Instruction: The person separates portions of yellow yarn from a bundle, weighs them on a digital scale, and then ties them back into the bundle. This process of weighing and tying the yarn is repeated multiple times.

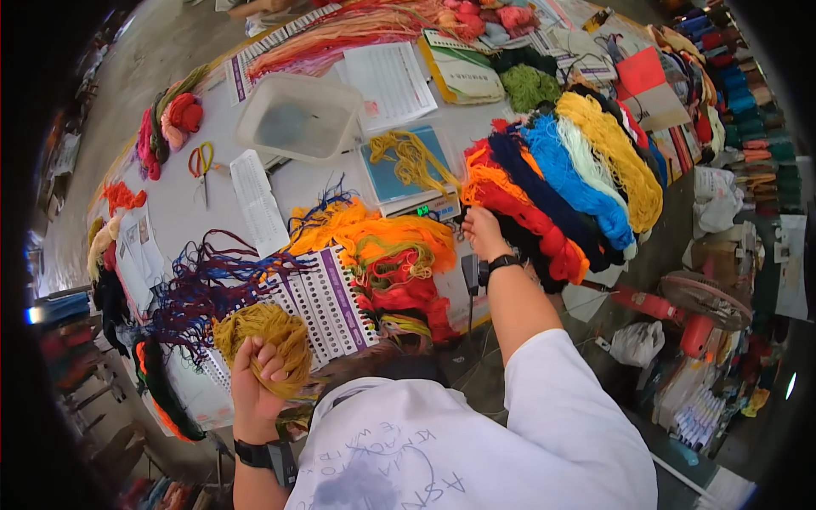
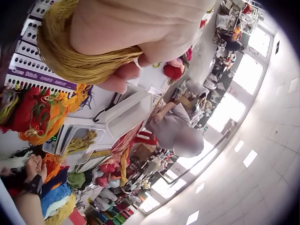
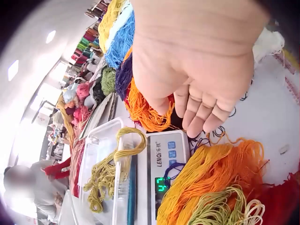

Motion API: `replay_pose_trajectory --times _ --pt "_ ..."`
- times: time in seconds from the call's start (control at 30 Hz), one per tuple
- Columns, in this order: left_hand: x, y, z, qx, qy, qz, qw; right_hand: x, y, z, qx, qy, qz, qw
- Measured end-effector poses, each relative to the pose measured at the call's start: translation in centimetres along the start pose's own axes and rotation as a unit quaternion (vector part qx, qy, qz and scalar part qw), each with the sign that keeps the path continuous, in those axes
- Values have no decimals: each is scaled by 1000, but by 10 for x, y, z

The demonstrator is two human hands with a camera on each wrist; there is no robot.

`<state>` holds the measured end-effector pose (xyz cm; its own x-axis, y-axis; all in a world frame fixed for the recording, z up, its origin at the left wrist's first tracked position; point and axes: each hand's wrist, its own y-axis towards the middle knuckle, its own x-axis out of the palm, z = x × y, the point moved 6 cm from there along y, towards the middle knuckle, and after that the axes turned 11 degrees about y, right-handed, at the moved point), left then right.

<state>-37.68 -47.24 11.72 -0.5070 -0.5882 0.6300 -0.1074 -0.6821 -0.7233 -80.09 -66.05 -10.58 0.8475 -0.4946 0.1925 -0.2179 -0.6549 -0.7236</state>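
My left hand [image 1: 259,370] grips a thick mustard-gold skein of thread [image 1: 285,336], fingers curled round its side; the left wrist view shows the skein [image 2: 93,58] looped under the palm. My right hand [image 1: 483,231] holds nothing, its fingers [image 3: 194,110] loosely bent beside the digital scale [image 3: 165,154]. Green digits glow on the scale's display. On the scale sits a clear plastic tray [image 3: 123,187], with a smaller bunch of mustard thread [image 3: 105,176] lying in it and draped over its rim.
Orange thread [image 1: 416,242] and a hole-punched thread card [image 1: 319,293] lie between my hands. Right of the scale are red, navy, blue [image 1: 569,174] and yellow skeins. An empty plastic tub [image 1: 297,119], scissors [image 1: 202,166] and papers lie further back. Another person [image 2: 176,131] is across the table.
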Motion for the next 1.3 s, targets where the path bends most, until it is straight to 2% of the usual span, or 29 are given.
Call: replay_pose_trajectory --times 0.1,0.23,0.53,0.73,0.8,0.83,0.87,0.9,0.97,1.0,1.03,1.07,1.13,1.17,1.23,1.27,1.3 --pt "4 4 -2 16 57 37 998 14 8 -5 -2 -25 2 1000" --pt "-2 3 -1 33 70 83 993 24 18 -7 8 -21 20 1000" --pt "-7 -1 3 58 63 59 995 37 29 -13 15 -37 18 999" --pt "-1 -7 6 100 89 14 991 45 1 -11 -27 -72 28 997" --pt "5 -9 7 111 109 -2 988 59 -12 -25 -214 -157 31 964" --pt "7 -11 7 110 119 -13 987 84 -43 -43 -400 -287 52 869" --pt "11 -11 5 104 124 -59 985 107 -70 -41 -462 -291 -23 837" --pt "13 -12 3 98 129 -102 981 148 -139 -49 -518 -291 -100 798" --pt "20 -17 -1 104 236 -138 956 209 -236 -30 -392 -282 -274 832" --pt "30 -24 -1 110 265 -126 950 232 -285 -17 -324 -290 -351 829" --pt "42 -32 -1 115 294 -114 942 248 -324 -4 -298 -309 -425 797" --pt "49 -37 0 130 282 -106 945 257 -352 7 -220 -372 -455 779" --pt "43 -55 13 171 171 -99 965 268 -390 24 -142 -332 -487 795" --pt "34 -64 21 197 158 -109 961 270 -402 26 -144 -339 -498 785" --pt "20 -79 29 227 162 -111 954 269 -414 35 -22 -326 -473 818" --pt "17 -86 34 247 174 -119 946 273 -422 37 -28 -329 -483 811" --pt "15 -92 37 265 169 -132 940 274 -429 41 4 -314 -480 819"
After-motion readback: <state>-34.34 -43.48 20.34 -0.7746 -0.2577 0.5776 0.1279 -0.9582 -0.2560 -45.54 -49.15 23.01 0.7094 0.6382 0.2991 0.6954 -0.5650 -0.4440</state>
